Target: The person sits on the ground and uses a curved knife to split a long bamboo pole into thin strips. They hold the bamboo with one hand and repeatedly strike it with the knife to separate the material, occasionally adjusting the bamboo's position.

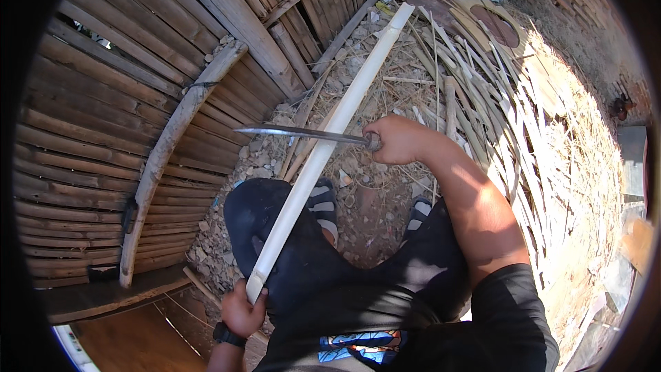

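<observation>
A long pale split bamboo strip [337, 124] slants from my left knee up toward the far pile. My left hand [242, 312], with a dark watch on its wrist, is closed round the strip's near end. In my right hand [396, 139] is the handle of a long narrow knife [303, 132], its fingers wrapped tight. The blade lies crosswise over the middle of the strip and points left. Whether its edge touches the bamboo I cannot tell. The strip's lower part rests against my left thigh.
A slatted bamboo wall [89, 151] with a curved pole [165, 145] stands on the left. Many split strips [482, 96] lie heaped at the right on straw. Rubble covers the ground [365, 213] round my sandalled feet. A brick wall [585, 0] rises at the far right.
</observation>
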### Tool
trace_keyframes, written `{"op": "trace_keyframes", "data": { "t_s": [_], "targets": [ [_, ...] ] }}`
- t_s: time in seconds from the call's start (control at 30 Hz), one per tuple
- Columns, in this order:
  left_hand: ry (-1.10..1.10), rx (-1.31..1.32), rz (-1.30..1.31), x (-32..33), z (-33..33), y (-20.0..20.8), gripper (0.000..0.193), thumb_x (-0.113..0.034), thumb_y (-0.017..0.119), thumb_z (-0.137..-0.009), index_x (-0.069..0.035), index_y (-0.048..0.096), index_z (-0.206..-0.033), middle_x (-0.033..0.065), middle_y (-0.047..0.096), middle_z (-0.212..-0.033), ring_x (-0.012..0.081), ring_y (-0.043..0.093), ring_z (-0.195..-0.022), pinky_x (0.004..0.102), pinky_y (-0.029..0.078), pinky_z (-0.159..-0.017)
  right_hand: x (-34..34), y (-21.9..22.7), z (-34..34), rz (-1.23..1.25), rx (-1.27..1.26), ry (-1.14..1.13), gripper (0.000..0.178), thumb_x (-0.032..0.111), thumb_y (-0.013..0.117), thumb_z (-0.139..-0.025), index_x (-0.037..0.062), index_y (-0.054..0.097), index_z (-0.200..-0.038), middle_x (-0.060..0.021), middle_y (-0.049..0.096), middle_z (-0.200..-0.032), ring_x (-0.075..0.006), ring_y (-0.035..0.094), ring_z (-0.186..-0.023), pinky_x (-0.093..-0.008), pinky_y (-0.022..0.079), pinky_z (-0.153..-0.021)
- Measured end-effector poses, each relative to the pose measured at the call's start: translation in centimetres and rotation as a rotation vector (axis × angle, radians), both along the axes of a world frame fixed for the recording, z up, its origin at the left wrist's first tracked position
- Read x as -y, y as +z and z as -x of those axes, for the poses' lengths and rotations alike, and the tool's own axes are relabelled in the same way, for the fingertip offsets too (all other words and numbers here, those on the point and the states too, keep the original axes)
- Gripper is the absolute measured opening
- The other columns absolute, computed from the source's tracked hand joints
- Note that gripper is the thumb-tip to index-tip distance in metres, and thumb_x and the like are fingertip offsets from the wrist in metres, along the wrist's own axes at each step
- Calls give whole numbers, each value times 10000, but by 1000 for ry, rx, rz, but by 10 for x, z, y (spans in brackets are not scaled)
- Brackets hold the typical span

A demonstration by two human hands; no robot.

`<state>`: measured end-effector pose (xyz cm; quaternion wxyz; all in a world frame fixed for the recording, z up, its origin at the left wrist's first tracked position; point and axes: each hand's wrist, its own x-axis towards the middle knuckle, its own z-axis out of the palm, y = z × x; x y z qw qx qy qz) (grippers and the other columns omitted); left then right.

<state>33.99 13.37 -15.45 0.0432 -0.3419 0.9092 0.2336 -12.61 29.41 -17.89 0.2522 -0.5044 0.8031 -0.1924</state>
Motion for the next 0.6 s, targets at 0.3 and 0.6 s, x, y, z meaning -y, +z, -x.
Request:
{"op": "trace_keyframes", "data": {
  "t_s": [0.3, 0.6],
  "targets": [
    [-4, -21, 43, 15, 1, -17, 391, -337, 769, -883, -10, 555, -889, 221, 627, -636, 458, 660, -625, 517, 515, -548, -36, -29, 67, 26, 1, -261, 378, 206, 759, -728, 26, 707, -1056, -214, 715, -897, -370, 708, -884, -457, 547, -817],
    [59, -122, -110, 5, -7, -19, 328, -233, 765, -881, 12, 562, -959, 241, 651, -684, 451, 684, -662, 484, 527, -576, -39, 34, 33, 257, -72, -344, 459, 216, 760, -734, 18, 677, -1140, -253, 705, -925, -430, 692, -901, -478, 544, -824]
  ]
}}
